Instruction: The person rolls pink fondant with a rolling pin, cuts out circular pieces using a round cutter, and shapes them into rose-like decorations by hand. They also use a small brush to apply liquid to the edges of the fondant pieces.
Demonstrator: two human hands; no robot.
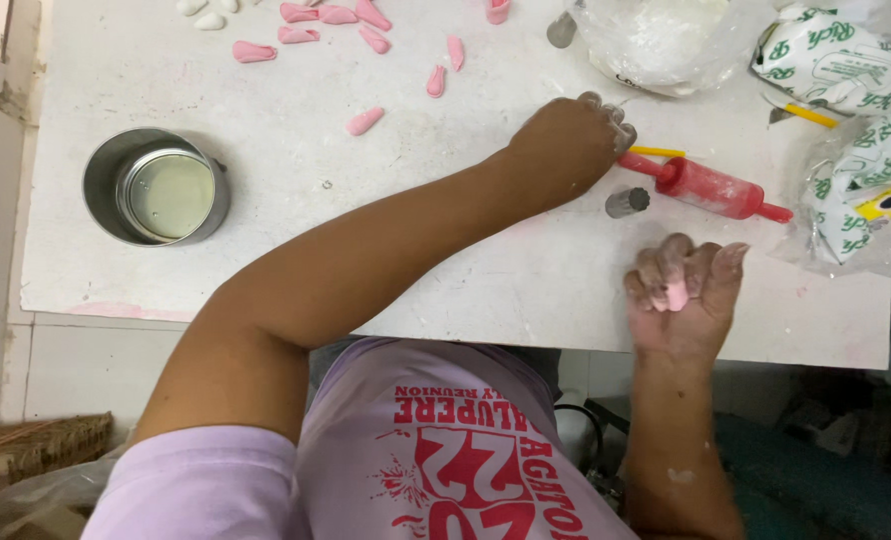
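Right hand (681, 290) lay nearest, fingers curled closed on a small pink dough piece (676, 295). Left hand (571, 140) reached beyond it, fingertips on the handle of a red rolling pin (711, 187); grip uncertain. Far left of both hands stood a steel tin (156, 187) holding a smaller lidded tin. Beyond the left hand: shaped pink pieces (366, 121) on the floured white tabletop (316, 230), and a plastic bag of white powder (666, 40).

open tabletop (296, 170) left of rolling pin (711, 187)
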